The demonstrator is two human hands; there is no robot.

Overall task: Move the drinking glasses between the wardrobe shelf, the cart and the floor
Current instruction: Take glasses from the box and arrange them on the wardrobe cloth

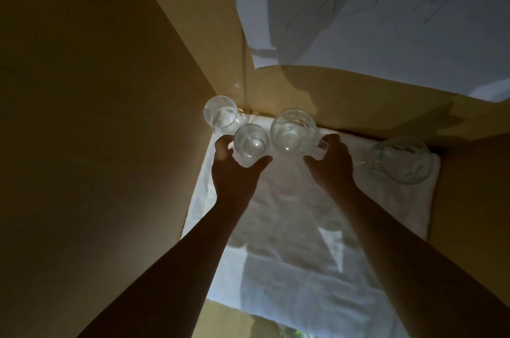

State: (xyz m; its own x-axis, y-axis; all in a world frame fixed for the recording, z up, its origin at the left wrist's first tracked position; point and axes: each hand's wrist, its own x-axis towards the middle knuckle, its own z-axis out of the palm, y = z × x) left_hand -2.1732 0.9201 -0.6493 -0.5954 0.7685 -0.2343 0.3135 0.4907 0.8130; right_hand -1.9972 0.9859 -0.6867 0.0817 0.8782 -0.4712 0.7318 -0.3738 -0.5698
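Shelf item: your left hand (234,169) gripped the small glass (250,140), your right hand (329,163) the handled mug (293,129); lifting both straight up seemed wisest, avoiding neighbouring glass (220,112).

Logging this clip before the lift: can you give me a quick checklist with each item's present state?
1. Left hand grips the small glass: ok.
2. Right hand holds the mug by its handle: cannot tell, the fingers hide the handle.
3. Both stand upright on the white cloth: ok.
4. Corner glass apart from the small glass: not ok, they look nearly touching.
5. Right-side mug clear of the right arm: ok.
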